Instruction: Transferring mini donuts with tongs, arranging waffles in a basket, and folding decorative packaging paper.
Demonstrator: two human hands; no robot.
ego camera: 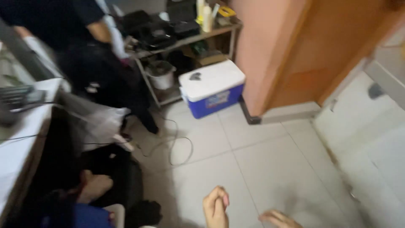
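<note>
Low in the head view my left hand (216,207) hangs over the pale tiled floor (261,160) with its fingers curled together and nothing in them. Just to its right, only the fingers of my right hand (278,218) show at the bottom edge, loosely stretched out and holding nothing; the palm is out of frame. Neither hand touches anything. The picture is blurred by motion.
A blue cooler box (211,86) with a white lid stands by a cluttered metal shelf (185,40) and a white bucket (161,76). Another person in dark clothes (88,50) stands at back left. A cable (179,145) loops across the floor. A white table (21,143) and a brown door (337,50) flank the room.
</note>
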